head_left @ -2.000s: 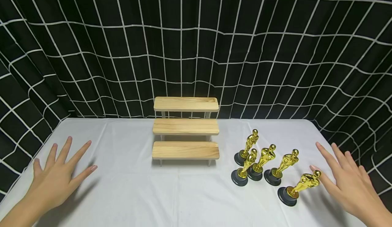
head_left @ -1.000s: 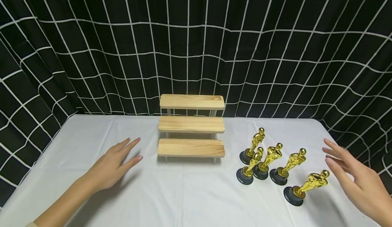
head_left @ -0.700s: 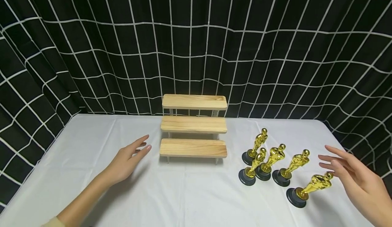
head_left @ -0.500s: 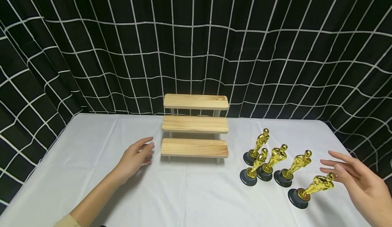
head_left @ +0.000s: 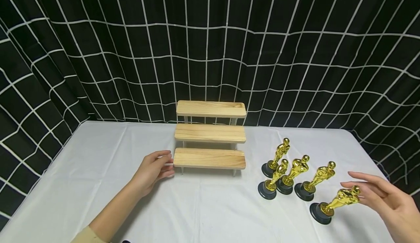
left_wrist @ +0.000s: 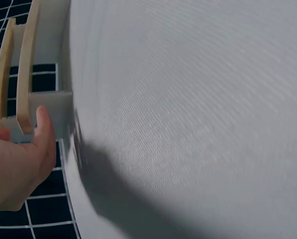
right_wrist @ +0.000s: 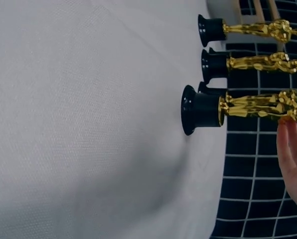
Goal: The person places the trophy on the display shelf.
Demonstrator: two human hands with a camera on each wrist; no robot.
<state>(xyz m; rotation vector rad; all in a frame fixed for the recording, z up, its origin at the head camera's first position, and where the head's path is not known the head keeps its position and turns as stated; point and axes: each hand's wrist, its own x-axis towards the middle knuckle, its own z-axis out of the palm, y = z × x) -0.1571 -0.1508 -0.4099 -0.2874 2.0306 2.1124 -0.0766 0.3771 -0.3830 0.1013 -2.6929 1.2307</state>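
Note:
In the head view my left hand (head_left: pixel 152 173) is at the left end of the lowest board of a three-tier wooden display stand (head_left: pixel 210 157), fingers loosely bent. The left wrist view shows its thumb and a finger on either side of that board's end (left_wrist: pixel 25 112). My right hand (head_left: pixel 388 199) is beside the upper part of the nearest gold statuette (head_left: pixel 342 197), which stands upright on a round black base. In the right wrist view, extended fingertips (right_wrist: pixel 287 124) overlap this statuette's upper end. Part of the right hand is hidden behind the statuette's head.
Several matching statuettes stand left of the nearest one, including a back one (head_left: pixel 281 151), a front left one (head_left: pixel 269 185) and one in between (head_left: pixel 296 168). A white cloth (head_left: pixel 216 210) covers the table. Behind it hangs a black curtain (head_left: pixel 216 46) with a white grid.
My left hand has moved right, from the table's left side to the stand's end, its spread fingers now bent. My right hand has turned and closed in on the nearest statuette. The view shifted slightly.

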